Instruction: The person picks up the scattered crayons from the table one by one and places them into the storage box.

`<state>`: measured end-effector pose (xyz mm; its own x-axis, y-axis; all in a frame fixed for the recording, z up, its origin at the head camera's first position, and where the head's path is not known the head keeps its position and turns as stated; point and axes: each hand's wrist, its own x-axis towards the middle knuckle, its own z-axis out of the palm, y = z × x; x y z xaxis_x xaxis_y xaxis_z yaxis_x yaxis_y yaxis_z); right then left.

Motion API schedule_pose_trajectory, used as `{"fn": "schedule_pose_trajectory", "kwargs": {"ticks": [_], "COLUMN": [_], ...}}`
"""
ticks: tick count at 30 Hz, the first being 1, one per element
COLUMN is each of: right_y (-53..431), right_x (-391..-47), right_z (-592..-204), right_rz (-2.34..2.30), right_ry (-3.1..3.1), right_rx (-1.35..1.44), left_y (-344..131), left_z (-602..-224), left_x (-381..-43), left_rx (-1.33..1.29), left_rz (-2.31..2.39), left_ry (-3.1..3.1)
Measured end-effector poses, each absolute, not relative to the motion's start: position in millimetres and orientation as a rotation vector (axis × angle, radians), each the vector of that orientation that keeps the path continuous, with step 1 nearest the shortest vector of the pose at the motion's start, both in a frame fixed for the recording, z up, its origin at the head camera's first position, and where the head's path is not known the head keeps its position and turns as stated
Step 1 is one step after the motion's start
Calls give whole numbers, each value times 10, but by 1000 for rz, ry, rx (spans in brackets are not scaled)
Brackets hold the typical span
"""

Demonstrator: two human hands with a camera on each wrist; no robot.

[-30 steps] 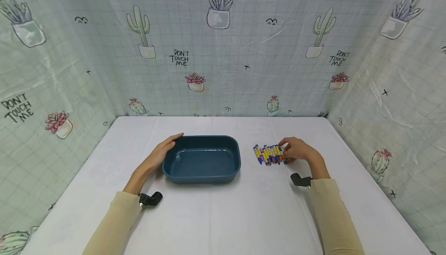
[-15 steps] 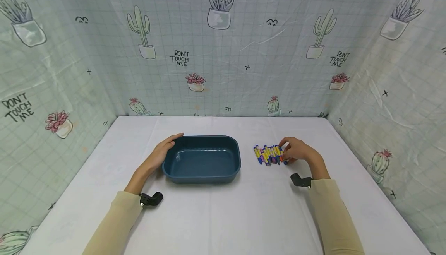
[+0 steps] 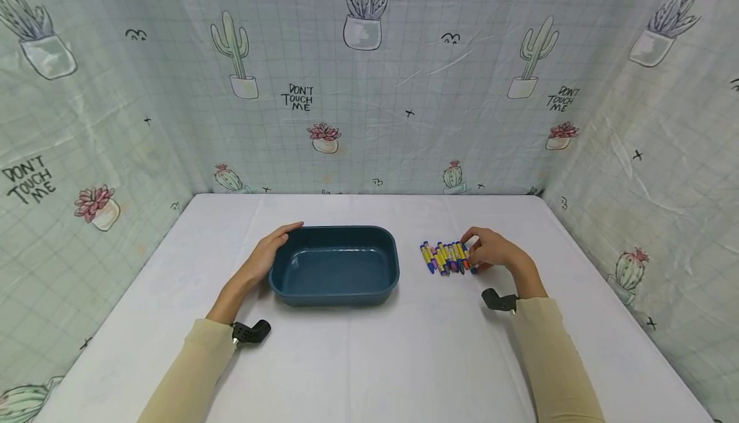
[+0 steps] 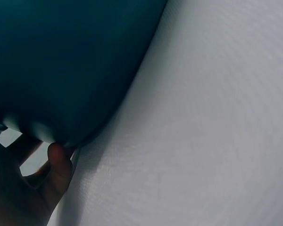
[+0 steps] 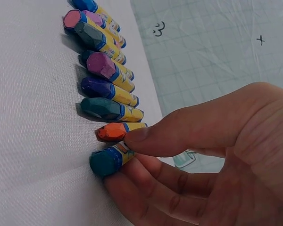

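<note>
In the head view a dark blue rectangular tray (image 3: 335,269) sits on the white table. My left hand (image 3: 262,259) rests against its left side, one fingertip at the far left corner; in the left wrist view the fingers (image 4: 60,165) touch the outer wall. To the tray's right lies a row of several crayons (image 3: 443,257) in yellow and blue wrappers. At the row's right end my right hand (image 3: 491,250) pinches a teal crayon (image 5: 106,161) between thumb and fingers. An orange crayon (image 5: 114,132) lies right beside it, close to the thumb tip.
A white cloth covers the table (image 3: 369,359). Patterned curtains (image 3: 369,89) with cactus drawings enclose it at the back and both sides. A small black wrist camera shows on each arm, the left camera (image 3: 251,331) near the tray's front left.
</note>
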<state>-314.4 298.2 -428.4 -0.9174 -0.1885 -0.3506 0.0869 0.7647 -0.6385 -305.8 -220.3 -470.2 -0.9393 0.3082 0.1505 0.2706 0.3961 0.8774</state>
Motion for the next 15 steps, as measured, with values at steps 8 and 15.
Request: {"fn": "schedule_pose_trajectory", "kwargs": {"ticks": [8, 15], "right_y": [2991, 2984], "right_x": [-3137, -3165], "right_z": [-4280, -4272], "right_rz": [-1000, -1014], "right_ry": [2554, 2551], "right_rx": [-49, -64], "left_y": [-2205, -2199], "left_z": [-4696, -4702], "left_x": [-3059, -3051], "left_rx": [544, 538], "left_rz": [1621, 1637], "left_ry": [2595, 2587]}}
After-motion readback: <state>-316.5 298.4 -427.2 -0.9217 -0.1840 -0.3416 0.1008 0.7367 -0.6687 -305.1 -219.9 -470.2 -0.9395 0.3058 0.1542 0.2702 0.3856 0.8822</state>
